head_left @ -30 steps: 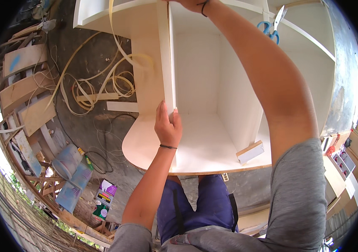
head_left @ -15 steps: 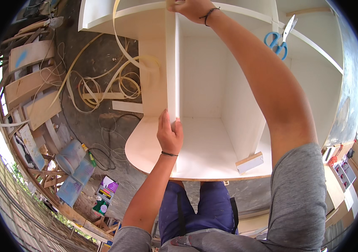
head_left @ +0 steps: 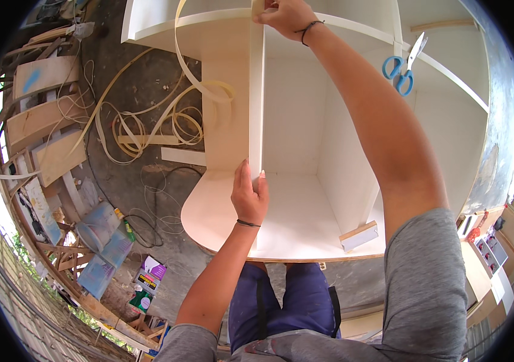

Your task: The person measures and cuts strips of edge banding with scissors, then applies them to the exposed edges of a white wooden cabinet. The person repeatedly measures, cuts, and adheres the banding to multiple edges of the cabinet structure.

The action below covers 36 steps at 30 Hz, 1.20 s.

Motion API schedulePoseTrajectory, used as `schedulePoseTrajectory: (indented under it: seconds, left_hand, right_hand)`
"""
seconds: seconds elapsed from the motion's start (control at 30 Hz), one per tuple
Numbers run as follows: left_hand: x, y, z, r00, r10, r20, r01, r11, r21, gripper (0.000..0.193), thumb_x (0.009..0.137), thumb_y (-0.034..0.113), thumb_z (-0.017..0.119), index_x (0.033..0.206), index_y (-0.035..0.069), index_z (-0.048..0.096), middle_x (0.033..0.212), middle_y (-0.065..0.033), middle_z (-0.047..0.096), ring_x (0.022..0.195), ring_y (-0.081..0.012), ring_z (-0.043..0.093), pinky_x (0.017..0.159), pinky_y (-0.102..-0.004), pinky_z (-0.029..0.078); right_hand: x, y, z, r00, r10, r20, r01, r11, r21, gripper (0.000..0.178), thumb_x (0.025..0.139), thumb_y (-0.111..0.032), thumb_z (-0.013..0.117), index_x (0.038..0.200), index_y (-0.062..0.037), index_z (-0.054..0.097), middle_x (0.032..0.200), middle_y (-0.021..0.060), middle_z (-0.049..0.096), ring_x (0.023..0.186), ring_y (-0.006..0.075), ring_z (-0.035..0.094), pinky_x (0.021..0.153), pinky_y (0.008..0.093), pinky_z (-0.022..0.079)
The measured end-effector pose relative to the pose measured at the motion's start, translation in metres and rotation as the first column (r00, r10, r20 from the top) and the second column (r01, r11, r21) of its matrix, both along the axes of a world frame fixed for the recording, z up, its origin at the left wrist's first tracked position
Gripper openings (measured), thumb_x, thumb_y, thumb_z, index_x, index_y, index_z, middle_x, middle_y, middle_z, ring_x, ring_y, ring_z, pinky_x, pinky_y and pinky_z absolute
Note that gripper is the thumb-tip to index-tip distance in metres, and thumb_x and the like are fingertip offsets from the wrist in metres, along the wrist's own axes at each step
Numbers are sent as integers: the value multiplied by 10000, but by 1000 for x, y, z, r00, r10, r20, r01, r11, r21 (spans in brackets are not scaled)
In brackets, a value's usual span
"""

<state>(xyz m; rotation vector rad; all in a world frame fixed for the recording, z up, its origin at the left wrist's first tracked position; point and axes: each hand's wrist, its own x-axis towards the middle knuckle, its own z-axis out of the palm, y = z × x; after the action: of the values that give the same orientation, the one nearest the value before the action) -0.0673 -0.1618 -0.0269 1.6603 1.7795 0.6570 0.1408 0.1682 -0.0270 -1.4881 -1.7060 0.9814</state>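
A pale edging strip (head_left: 257, 90) is being pressed along the front edge of the upright panel (head_left: 233, 120) of a white cabinet (head_left: 305, 217). The left hand (head_left: 249, 196) lies flat-fingered on its lower end, while the right hand (head_left: 284, 15) pinches its top. Firm, even pressure along the strip is judged to be needed next.

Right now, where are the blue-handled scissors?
In the head view, the scissors lie upper right on the white cabinet's top edge, beside the right forearm, across a thin white strip, away from both hands.
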Motion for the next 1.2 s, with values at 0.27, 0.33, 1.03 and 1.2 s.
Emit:
schedulePoseTrajectory:
  seconds: [0.27, 0.33, 1.03, 1.2]
  left_hand:
    - [0, 2, 2, 1000, -13, 6, 13, 1000, 4, 437, 878, 125, 610, 1270, -40, 509, 1210, -226, 585, 1064, -378, 607, 846, -399, 531]
    - [-1, 2, 4, 1000, -11, 5, 11, 1000, 6, 439, 881, 129, 610, 1272, -42, 509, 1212, -227, 585, 1068, -377, 606, 855, -402, 527]
    - [39, 200, -4, 764, 325, 557, -76, 903, -423, 446, 910, 337, 627, 1163, -30, 627, 1052, -103, 672, 964, -171, 611, 858, -301, 472]
    - [55, 251, -17, 761, 311, 570, -113, 928, -356, 410, 893, 318, 655, 1098, -37, 657, 990, -112, 689, 899, -177, 621, 832, -304, 477]
  right_hand:
    - [0, 3, -9, 987, -80, 142, 62, 990, 130, 277, 708, -255, 679, 801, 3, 645, 838, 196, 635, 775, 322, 620, 693, 401, 500]
    - [-2, 4, -7, 991, -58, 124, 46, 994, 96, 294, 709, -270, 678, 808, 4, 641, 841, 200, 629, 771, 326, 614, 688, 402, 496]
    - [1, 2, 7, 975, 5, 223, 27, 990, -139, 388, 735, -314, 728, 941, -4, 621, 928, 121, 654, 861, 244, 618, 782, 352, 489]
    - [0, 0, 10, 972, -7, 236, 39, 990, -134, 388, 733, -324, 722, 932, -7, 619, 918, 122, 652, 861, 263, 616, 781, 364, 490]
